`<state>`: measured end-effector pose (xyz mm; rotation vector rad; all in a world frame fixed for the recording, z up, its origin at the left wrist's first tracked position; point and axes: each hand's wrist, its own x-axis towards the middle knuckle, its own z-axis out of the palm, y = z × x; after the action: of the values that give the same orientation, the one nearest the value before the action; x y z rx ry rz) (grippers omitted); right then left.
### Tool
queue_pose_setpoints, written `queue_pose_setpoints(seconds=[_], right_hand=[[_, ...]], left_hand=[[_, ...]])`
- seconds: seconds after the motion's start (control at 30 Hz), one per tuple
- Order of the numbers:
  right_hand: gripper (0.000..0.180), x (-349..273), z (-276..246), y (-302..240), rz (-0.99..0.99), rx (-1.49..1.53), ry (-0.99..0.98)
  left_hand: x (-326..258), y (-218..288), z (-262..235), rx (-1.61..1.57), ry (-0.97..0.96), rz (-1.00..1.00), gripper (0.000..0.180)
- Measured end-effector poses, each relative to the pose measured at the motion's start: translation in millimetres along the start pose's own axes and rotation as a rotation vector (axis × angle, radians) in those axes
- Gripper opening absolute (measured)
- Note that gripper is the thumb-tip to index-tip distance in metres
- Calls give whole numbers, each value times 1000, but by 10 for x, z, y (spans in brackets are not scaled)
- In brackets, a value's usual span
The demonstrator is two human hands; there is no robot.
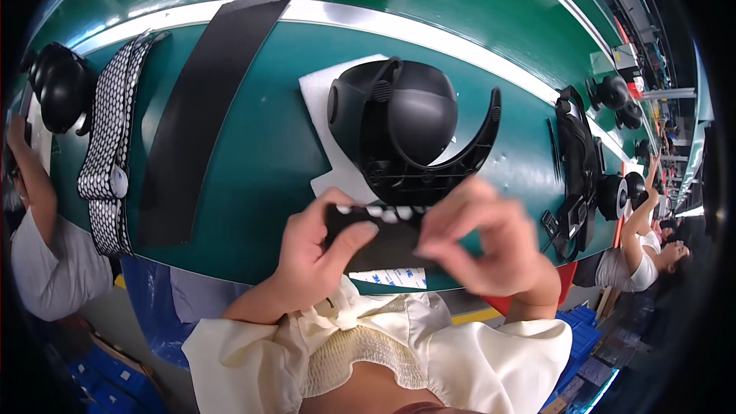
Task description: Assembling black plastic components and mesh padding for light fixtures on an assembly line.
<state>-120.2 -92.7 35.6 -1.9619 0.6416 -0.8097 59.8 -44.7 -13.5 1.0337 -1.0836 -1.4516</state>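
Between the thumb and fingers of my left hand (313, 251) is a black strip with white dots (395, 215), close in front of my body. At its right end my right hand (491, 241) is closed in a pinch and blurred by motion; whatever lies between those fingertips is too small to make out. Below the strip shows a white backing sheet with blue print (395, 278). Just beyond my hands a glossy-matt black helmet-like shell (422, 111) with a curved band rests on a white foam sheet (326, 96).
To the left lie a long black strip (207, 115) and a folded length of white-dotted black material (115, 134). More black shells (61, 92) stand at the far left. Black straps and a small device (571, 215) lie at the right. Other people sit at both sides.
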Motion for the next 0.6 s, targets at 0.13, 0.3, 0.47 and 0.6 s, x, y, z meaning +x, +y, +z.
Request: queue_pose_setpoints(seconds=[0.13, 0.3, 0.47, 0.6], right_hand=[[34, 223, 31, 34, 178, 101, 153], [37, 371, 105, 96, 214, 17, 73], [37, 362, 123, 92, 226, -17, 83], [39, 348, 135, 108, 220, 30, 98]], left_hand=[[-10, -142, -28, -84, -279, 202, 9], [-9, -183, -121, -7, -303, 273, 16], [-2, -188, -124, -56, -324, 310, 11], [-1, -185, -124, -63, -323, 306, 10]])
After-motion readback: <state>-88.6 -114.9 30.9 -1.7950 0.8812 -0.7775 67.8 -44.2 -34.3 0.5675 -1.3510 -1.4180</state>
